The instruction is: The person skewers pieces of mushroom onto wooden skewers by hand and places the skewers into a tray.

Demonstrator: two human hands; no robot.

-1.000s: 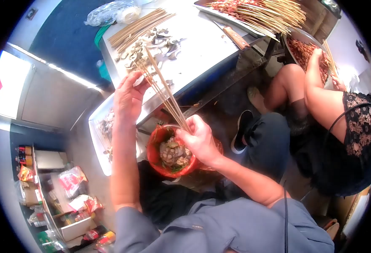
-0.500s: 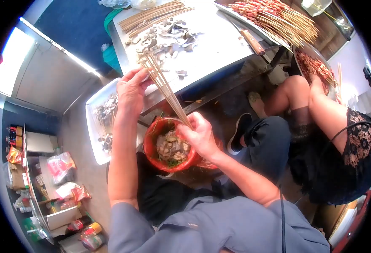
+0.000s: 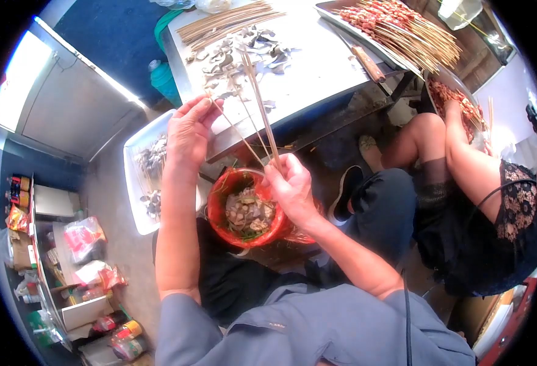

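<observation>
My right hand [image 3: 293,189] is closed around the lower ends of a few bamboo skewers [image 3: 260,110], which fan upward toward the table. Thumb and fingers of my left hand [image 3: 189,125] pinch the upper end of a single skewer [image 3: 236,132]; its lower end still meets my right hand. Whether a piece of food is also in the left fingertips I cannot make out. Below my hands is a red bucket [image 3: 214,213] with greyish, pale food pieces [image 3: 244,210] and some green bits inside. A white tray [image 3: 133,195] with skewered grey pieces [image 3: 152,160] stands left of my left forearm.
On the white table [image 3: 317,73] lie loose grey slices [image 3: 259,47], a pile of skewers [image 3: 229,23], a wooden-handled knife [image 3: 367,64] and a tray of meat skewers [image 3: 396,27]. At right, another person's hand [image 3: 453,110] reaches into a meat basin [image 3: 442,85]. Shelves [image 3: 55,244] hold packages.
The skewers in my right hand have spread apart and now point more upright. One skewer has separated toward my left hand, its upper end between those fingers.
</observation>
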